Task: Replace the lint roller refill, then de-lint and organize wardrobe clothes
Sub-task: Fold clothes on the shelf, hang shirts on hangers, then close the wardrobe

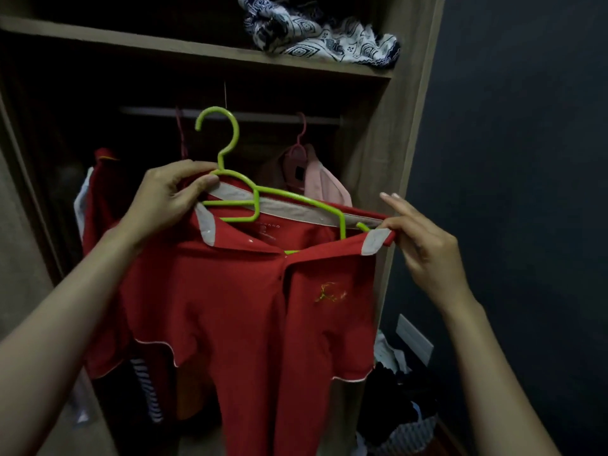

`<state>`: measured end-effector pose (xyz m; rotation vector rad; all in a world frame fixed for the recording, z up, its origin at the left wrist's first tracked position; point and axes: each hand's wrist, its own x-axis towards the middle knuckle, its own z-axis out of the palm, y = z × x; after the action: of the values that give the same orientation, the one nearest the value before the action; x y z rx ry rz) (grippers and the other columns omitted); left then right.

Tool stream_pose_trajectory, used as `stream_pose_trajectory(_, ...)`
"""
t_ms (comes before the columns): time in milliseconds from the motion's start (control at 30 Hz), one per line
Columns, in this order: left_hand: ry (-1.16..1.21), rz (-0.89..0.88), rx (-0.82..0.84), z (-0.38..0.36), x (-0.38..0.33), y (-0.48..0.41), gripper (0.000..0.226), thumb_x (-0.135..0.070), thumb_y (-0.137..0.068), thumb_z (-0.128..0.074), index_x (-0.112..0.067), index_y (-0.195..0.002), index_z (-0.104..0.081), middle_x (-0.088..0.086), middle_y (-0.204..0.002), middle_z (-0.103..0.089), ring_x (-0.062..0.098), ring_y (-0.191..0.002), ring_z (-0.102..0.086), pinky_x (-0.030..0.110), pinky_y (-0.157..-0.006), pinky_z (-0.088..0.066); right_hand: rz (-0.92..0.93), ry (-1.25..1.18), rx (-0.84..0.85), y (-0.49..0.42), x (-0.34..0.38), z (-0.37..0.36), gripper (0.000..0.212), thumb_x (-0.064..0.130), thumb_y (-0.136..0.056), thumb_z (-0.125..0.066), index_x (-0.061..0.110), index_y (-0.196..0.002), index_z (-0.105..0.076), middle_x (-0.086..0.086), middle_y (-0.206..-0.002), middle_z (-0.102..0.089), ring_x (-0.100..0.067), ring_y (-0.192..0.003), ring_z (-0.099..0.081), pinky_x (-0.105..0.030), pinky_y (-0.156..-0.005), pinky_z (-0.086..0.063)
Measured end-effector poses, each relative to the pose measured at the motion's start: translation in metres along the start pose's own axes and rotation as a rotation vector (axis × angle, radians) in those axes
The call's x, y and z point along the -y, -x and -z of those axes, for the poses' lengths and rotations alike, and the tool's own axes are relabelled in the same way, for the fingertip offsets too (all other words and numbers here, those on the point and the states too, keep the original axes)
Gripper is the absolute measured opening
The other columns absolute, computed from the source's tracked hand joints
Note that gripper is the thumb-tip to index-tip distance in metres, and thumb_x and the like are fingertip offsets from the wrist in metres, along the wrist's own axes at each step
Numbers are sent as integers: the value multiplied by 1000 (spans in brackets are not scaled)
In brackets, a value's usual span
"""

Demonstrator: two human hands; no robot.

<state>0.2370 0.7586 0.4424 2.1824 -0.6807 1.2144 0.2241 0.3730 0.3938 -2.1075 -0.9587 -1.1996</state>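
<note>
A red polo shirt [237, 311] with a grey-lined collar hangs in front of the open wardrobe on a lime green hanger [230, 179]. My left hand [164, 195] grips the hanger at the base of its hook together with the left side of the collar. My right hand [424, 245] pinches the right collar tip between thumb and fingers, its index finger pointing up. The hanger's hook is free, below and in front of the wardrobe rail [230, 115]. No lint roller is in view.
On the rail hang a pink garment on a pink hanger [316, 179] and, at the left, red clothes [98, 199]. A blue-and-white patterned cloth [316, 34] lies on the upper shelf. A basket of dark clothes [401, 413] stands at the lower right beside a dark wall.
</note>
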Motion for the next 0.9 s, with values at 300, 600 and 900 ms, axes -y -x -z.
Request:
stream_pose_trajectory(300, -225, -84, 28, -10, 2, -2, 27, -29, -95, -56, -12, -114, -68, 6, -87, -62, 17, -80, -61, 23, -72, -44, -9, -117, 3, -21, 6, -32, 19, -3, -86, -59, 8, -100, -67, -2, -132, -58, -16, -121, -56, -40, -95, -50)
stream_pose_trajectory(600, -75, 1, -83, -28, -3, -1, 26, -28, -95, -58, -12, -112, -69, 9, -90, -66, 21, -81, -63, 39, -72, -50, -370, -286, -17, -17, 3, -64, 40, 31, -92, -60, 18, -129, -51, 7, -116, -61, -2, -106, -57, -20, -90, -46)
stream_pose_trajectory(900, -90, -52, 18, -39, -15, 3, 31, -35, -94, -55, -17, -115, -68, 3, -84, -60, 15, -76, -60, 32, -68, -48, -224, -64, -71, -20, 11, -69, 34, 40, -98, -44, 16, -99, -68, -1, -75, -69, -22, -68, -66, -35, -59, -49)
